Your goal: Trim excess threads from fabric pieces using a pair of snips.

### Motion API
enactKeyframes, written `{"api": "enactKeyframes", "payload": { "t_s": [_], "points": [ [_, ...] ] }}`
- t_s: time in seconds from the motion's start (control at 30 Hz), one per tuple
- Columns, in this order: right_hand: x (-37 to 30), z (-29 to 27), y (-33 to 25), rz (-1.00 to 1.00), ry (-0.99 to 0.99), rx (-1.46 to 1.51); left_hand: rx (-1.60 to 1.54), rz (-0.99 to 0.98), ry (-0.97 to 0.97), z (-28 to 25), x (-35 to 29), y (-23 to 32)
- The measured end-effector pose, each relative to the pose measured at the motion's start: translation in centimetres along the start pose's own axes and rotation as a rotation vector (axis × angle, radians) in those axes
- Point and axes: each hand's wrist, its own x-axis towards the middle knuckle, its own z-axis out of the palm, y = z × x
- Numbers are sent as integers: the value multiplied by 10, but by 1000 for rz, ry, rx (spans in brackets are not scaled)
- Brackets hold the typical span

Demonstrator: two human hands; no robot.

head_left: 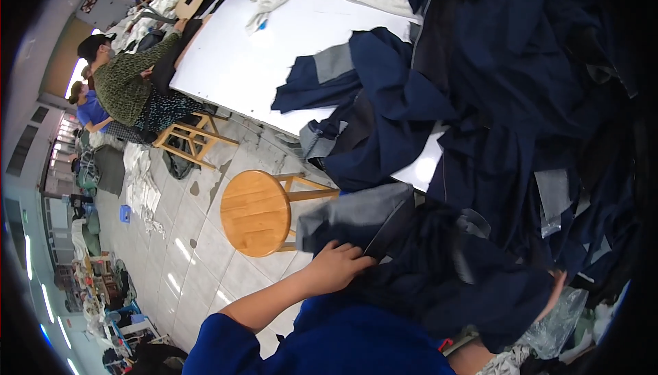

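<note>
Holding sideways a long dark navy fabric piece [432, 272] with a large grey panel [356, 214]

Starting from far left, seeing a person in a green spotted top [127, 84], seated at a smooth white tabletop [233, 53], well apart from the two working hands. Coming next to a round stool of light-brown wood [255, 213], standing on the pale tiled floor [181, 217], just left of the fabric piece.

Then reaching the bare left hand [337, 267], with fingers bent over the near edge of the cloth beside the grey panel, seeming to grip it. Finding the fabric piece directly touching this hand and extending from there to the right. Judging its long axis: running mostly left to right, sloping a little downward at the right end. Placing the grey panel at the left end, so nearer to the left hand than to the bare right hand [552, 294].

Noticing, beyond the held cloth, a big heap of navy fabric with grey patches [507, 101], close enough to make the border difficult to separate. Finding the right hand at the far right edge of the fabric piece, partly covered and blurred; cannot tell whether closed or open. Seeing crumpled clear plastic film [558, 317] just beside it. Reading no brand, label or writing on any cloth.
</note>
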Motion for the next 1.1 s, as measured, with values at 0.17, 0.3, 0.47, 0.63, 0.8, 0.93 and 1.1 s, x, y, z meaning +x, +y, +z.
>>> {"api": "enactKeyframes", "payload": {
  "t_s": [0.17,0.3,0.47,0.63,0.8,0.93,1.1],
  "points": [
    [23,-17,-14,60,48,-91,-928,240,-69,-82,-36,-15],
    [33,-11,23,288,42,201,-1597,-299,1063,-144,-32,-22],
    [30,-4,11,556,85,367,-1456,-260,1076,-147,-14,-109],
    [26,-13,21,555,156,349,-916,-296,637,-86,-4,-97],
    [28,-2,8,452,78,261,-325,-266,596,-41,23,-67],
    [27,17,-23,534,183,307,-290,-278,590,-45,39,-35],
    [16,14,-11,326,135,148,45,-141,724,-14,51,-24]
  ]
}}
